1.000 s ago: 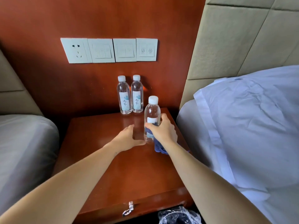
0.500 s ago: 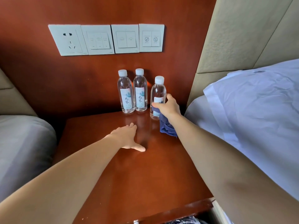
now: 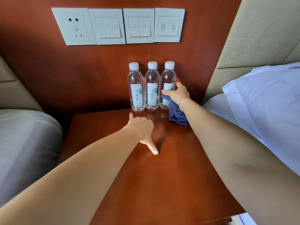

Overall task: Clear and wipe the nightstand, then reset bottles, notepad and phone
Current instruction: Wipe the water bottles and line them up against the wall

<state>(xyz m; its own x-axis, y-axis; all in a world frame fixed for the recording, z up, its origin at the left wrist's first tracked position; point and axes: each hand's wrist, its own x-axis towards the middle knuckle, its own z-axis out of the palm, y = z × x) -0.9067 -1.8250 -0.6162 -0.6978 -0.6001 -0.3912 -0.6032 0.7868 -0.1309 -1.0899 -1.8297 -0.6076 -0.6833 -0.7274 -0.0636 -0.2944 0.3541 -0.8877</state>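
Observation:
Three clear water bottles with white caps stand upright in a row at the back of the wooden nightstand [image 3: 162, 184], against the wall panel: the left bottle [image 3: 136, 88], the middle bottle [image 3: 152, 86] and the right bottle [image 3: 168, 78]. My right hand [image 3: 177, 94] grips the right bottle around its label and also holds a blue cloth [image 3: 177, 113], which hangs down to the tabletop. My left hand [image 3: 142, 130] rests flat on the nightstand in front of the bottles, fingers spread.
A row of white wall plates, a socket [image 3: 73, 26] and switches [image 3: 139, 25], sits above the bottles. A grey bed [image 3: 24, 143] lies to the left, a white pillow [image 3: 267, 103] and padded headboard [image 3: 259, 30] to the right.
My right hand carried the third bottle from mid-table back to the wall and set it beside the other two. My left hand stayed on the tabletop.

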